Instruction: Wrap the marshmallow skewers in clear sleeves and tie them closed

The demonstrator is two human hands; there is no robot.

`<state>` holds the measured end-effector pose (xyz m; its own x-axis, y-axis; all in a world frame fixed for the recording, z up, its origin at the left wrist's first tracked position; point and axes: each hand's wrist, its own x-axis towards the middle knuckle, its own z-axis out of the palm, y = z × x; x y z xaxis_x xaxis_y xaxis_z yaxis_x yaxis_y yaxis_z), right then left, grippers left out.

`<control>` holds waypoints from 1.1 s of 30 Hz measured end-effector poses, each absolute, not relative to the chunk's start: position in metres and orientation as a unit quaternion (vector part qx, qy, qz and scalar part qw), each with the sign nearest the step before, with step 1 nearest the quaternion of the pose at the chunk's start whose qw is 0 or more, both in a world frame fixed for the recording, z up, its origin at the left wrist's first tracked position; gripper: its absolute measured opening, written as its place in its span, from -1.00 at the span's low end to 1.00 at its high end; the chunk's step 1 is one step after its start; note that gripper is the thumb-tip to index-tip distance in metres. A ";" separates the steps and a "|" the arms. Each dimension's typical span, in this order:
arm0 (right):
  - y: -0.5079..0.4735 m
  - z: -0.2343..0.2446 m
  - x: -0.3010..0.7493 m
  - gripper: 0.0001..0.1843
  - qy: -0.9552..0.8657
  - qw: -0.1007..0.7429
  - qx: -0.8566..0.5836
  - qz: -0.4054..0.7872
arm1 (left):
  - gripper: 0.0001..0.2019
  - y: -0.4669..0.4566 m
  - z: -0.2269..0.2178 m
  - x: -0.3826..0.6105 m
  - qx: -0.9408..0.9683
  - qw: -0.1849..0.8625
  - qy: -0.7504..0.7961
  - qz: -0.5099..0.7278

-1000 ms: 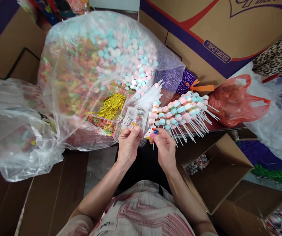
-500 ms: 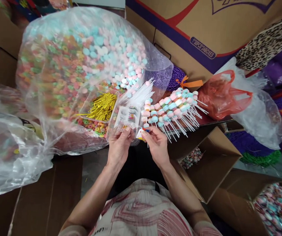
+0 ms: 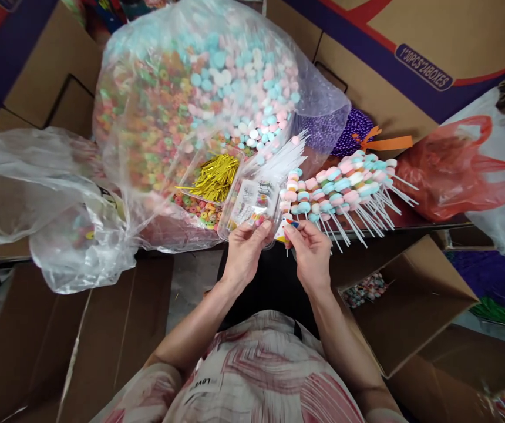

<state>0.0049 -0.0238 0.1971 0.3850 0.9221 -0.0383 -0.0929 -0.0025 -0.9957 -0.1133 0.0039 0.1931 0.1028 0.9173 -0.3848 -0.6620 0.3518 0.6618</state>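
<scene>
Printed packaging (image 3: 248,201) in clear tray (image 3: 225,227)

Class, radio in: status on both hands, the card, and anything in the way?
Right hand pinching small colorful card. Left hand at clear tray's near edge, grip unclear. Candy skewers just beyond right hand, possibly crowding it.

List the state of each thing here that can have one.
Left hand: pinched shut, anything held unclear.
Right hand: pinching printed card.
Candy skewers: threaded, lying side by side.
Gold ties: loose, heaped.
Big clear bag: bulging with candy.
Box below skewers: open, partly filled.
Red bag: crumpled.
</scene>
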 end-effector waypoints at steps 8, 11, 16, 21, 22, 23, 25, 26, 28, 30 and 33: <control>-0.026 0.200 0.000 -0.63 -0.386 0.604 -0.544 0.436 | -0.59 0.003 0.188 -0.114 0.190 0.686 0.414 0.568; -0.024 0.198 -0.008 -0.62 -0.355 0.617 -0.542 0.446 | -0.60 -0.001 0.182 -0.114 0.229 0.646 0.429 0.589; -0.025 0.194 -0.009 -0.58 -0.374 0.613 -0.564 0.408 | -0.60 -0.004 0.178 -0.119 0.252 0.638 0.429 0.588; -0.026 0.193 -0.008 -0.64 -0.382 0.598 -0.552 0.437 | -0.60 0.001 0.187 -0.124 0.194 0.670 0.414 0.585; -0.026 0.193 -0.009 -0.67 -0.379 0.601 -0.543 0.447 | -0.60 0.002 0.188 -0.124 0.183 0.673 0.414 0.585; -0.025 0.193 -0.010 -0.70 -0.375 0.604 -0.536 0.456 | -0.60 0.002 0.189 -0.123 0.175 0.674 0.414 0.586; -0.024 0.193 -0.012 -0.71 -0.365 0.604 -0.532 0.467 | -0.59 0.002 0.189 -0.122 0.173 0.669 0.411 0.595; -0.024 0.193 -0.013 -0.69 -0.359 0.605 -0.535 0.467 | -0.59 0.001 0.189 -0.122 0.179 0.663 0.411 0.600; -0.023 0.191 -0.013 -0.61 -0.345 0.609 -0.548 0.458 | -0.59 -0.001 0.188 -0.121 0.192 0.651 0.409 0.610; -0.022 0.189 -0.012 -0.52 -0.340 0.610 -0.565 0.440 | -0.60 -0.003 0.186 -0.121 0.192 0.654 0.405 0.609; -0.024 0.188 -0.012 -0.42 -0.359 0.600 -0.591 0.402 | -0.61 -0.003 0.183 -0.122 0.171 0.670 0.398 0.602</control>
<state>-0.0123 -0.0239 0.1883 0.4193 0.9067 -0.0447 -0.0583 -0.0222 -0.9981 -0.1223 -0.0033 0.1833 -0.0429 0.9437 -0.3280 -0.6715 0.2159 0.7089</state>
